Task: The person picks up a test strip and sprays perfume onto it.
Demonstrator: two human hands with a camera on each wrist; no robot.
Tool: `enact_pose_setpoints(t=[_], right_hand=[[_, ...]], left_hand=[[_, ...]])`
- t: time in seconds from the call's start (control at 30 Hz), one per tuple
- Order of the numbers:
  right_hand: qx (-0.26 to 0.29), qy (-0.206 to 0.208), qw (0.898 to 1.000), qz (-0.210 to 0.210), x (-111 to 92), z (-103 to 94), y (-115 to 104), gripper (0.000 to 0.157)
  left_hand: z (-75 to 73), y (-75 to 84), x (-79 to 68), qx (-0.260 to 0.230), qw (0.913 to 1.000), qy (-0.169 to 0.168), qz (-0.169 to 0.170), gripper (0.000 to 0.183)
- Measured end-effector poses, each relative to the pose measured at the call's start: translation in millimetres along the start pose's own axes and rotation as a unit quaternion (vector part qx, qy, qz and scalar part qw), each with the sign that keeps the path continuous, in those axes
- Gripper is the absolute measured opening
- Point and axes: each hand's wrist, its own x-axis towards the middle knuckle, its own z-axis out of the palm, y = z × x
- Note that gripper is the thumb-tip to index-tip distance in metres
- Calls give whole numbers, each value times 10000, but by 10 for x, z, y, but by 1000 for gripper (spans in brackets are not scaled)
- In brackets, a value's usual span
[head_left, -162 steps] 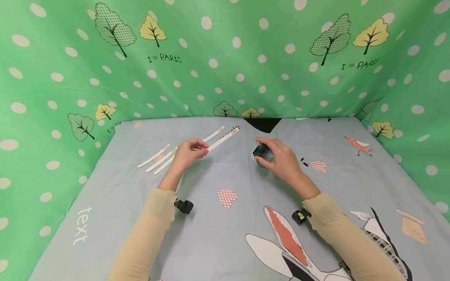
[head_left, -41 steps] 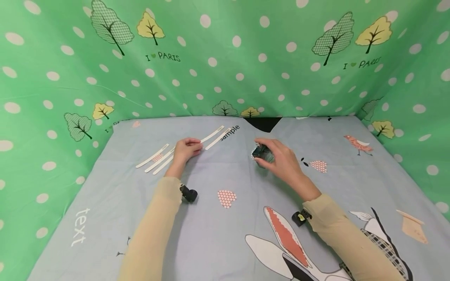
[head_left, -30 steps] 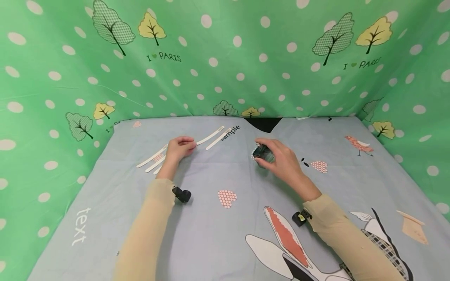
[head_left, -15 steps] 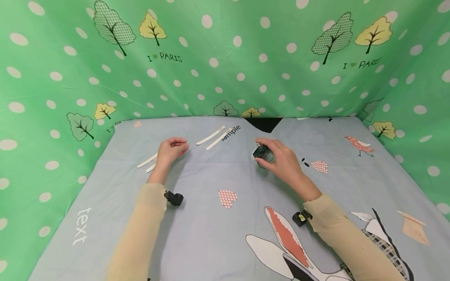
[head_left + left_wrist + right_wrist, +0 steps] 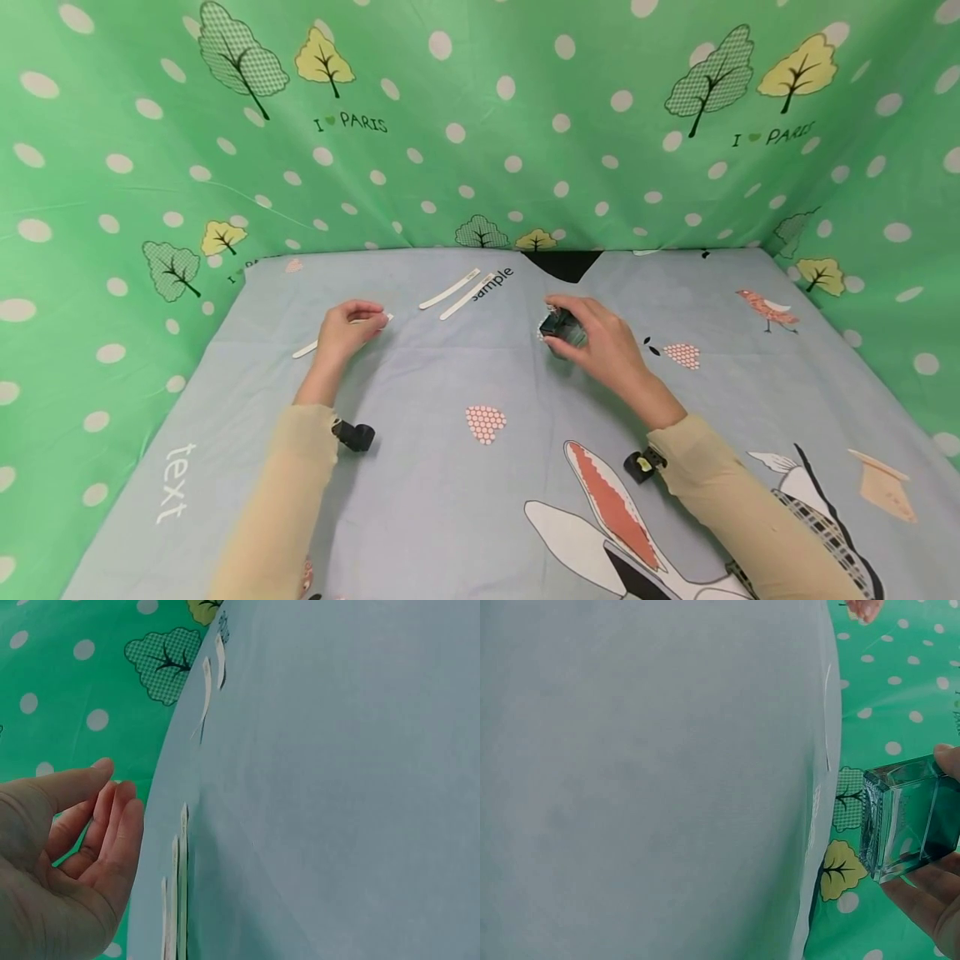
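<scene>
My right hand (image 5: 603, 342) grips a squarish green glass perfume bottle (image 5: 911, 817), thumb on one side and fingers on the other. In the right wrist view its thick clear glass end faces left. My left hand (image 5: 348, 333) is over the left group of white paper strips (image 5: 180, 885), fingers loosely bent and thumb near the fingertips, with nothing between them in the left wrist view. The hand mostly hides that group in the head view; one strip end (image 5: 303, 350) sticks out at its left. Two more white strips (image 5: 467, 297) lie side by side farther back, near the printed word "sample".
A grey-blue printed cloth (image 5: 450, 500) covers the table, with hearts, a bird and a rabbit drawn on it. Green dotted curtains (image 5: 480, 125) rise at the back and sides. A small black camera (image 5: 354, 435) sits on the left wrist, another (image 5: 641, 463) on the right.
The left hand held a strip, which now lies beside another near "sample". That hand has since moved left, over the strip group. The right hand with the perfume bottle has stayed put.
</scene>
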Motion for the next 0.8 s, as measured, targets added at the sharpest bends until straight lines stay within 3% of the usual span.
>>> enact_pose_setpoints(t=[0.43,0.8], right_hand=[[-10,-17,10000,7,-8,4,13,56],[54,11,10000,-12,-14,1,5,56]], left_hand=[[-136,-101,-102,156,9997,92,144,36],[-225,-197,-137,66,9999,87,73,38]])
